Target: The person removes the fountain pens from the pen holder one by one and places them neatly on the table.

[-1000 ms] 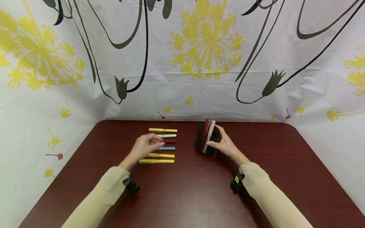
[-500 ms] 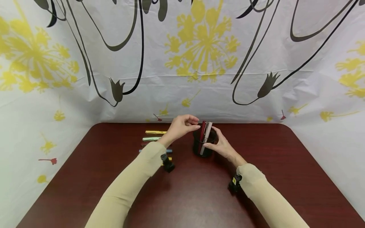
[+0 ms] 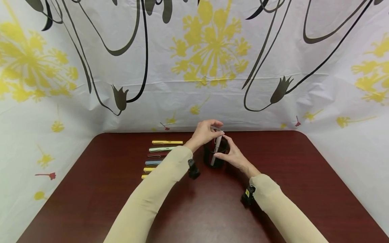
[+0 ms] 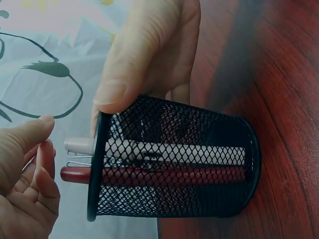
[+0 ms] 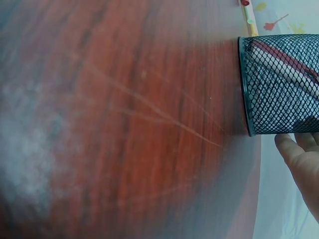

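Observation:
A black mesh pen cup (image 3: 209, 158) stands upright toward the table's far side, with a pale pink pen (image 3: 217, 144) and a dark red pen (image 4: 75, 175) inside. My right hand (image 3: 236, 157) grips the cup from its right side; in the left wrist view its thumb lies at the rim. Over the cup's mouth hovers my left hand (image 3: 204, 134), thumb and fingers loosely bent. The left wrist view shows its fingertips just short of the pen caps, holding nothing. From the head, that hand hides the red pen's top.
Left of the cup lies a row of pens: a yellow pen (image 3: 167, 142), a mint pen (image 3: 160, 149), a dark red pen (image 3: 156, 155), a blue pen (image 3: 153, 163) and two more yellow ones. My left sleeve (image 3: 161, 182) covers their right ends. A patterned white sheet (image 3: 194, 98) hangs behind the table.
My left hand has moved right, from above the row of pens to over the cup's mouth. The right hand keeps its grip on the cup. The head view has shifted slightly.

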{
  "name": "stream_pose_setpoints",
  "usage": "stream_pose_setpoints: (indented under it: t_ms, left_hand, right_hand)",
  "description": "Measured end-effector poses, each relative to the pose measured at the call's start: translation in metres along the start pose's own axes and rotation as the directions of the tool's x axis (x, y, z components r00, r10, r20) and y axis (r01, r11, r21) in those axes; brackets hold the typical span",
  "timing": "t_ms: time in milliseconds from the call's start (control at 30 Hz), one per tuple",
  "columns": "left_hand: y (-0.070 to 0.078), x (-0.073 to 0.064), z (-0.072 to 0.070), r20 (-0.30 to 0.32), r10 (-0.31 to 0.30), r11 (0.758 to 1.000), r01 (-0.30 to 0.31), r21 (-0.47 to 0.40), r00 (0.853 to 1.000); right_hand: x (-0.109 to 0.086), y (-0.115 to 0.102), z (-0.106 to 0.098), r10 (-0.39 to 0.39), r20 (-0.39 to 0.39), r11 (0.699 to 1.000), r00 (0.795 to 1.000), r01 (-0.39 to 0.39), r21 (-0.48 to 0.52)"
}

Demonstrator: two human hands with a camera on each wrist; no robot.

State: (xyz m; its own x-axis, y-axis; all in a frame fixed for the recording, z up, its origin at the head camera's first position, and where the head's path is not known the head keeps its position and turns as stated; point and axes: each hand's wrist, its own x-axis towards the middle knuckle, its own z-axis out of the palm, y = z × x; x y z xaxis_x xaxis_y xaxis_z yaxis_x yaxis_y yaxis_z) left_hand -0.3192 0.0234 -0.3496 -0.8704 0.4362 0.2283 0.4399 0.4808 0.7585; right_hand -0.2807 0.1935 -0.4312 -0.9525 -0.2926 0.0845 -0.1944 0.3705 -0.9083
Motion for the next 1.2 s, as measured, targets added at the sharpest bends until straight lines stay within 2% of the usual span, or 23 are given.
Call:
stream_pose_setpoints:
  t_ms: [167,533,767,1033,1200]
  left_hand:
    - [-0.001,0.003,0.002,0.012,-0.001,0.998,0.0,0.055,1.0]
    - [-0.003,0.008,0.007,0.021,0.038,0.985,-0.041,0.17,0.999]
    - [-0.004,0.007,0.012,0.01,0.058,0.968,-0.059,0.244,0.998]
    - [-0.004,0.006,0.016,-0.001,0.089,0.958,-0.085,0.275,0.996]
    - [-0.005,0.005,0.017,-0.001,0.101,0.957,-0.097,0.273,0.995]
  right_hand:
    - [0.0,-0.001,0.002,0.001,0.006,1.0,1.0,-0.001,0.006]
    - [0.002,-0.005,0.001,0.026,0.028,0.999,0.999,-0.027,0.04]
    - [0.002,-0.005,0.001,0.003,0.018,0.999,1.0,-0.004,0.053]
    - [0.003,0.002,0.0,-0.01,0.008,0.999,1.0,0.01,0.032]
    - [-0.004,-0.013,-0.001,0.007,0.031,0.999,0.999,-0.008,0.048]
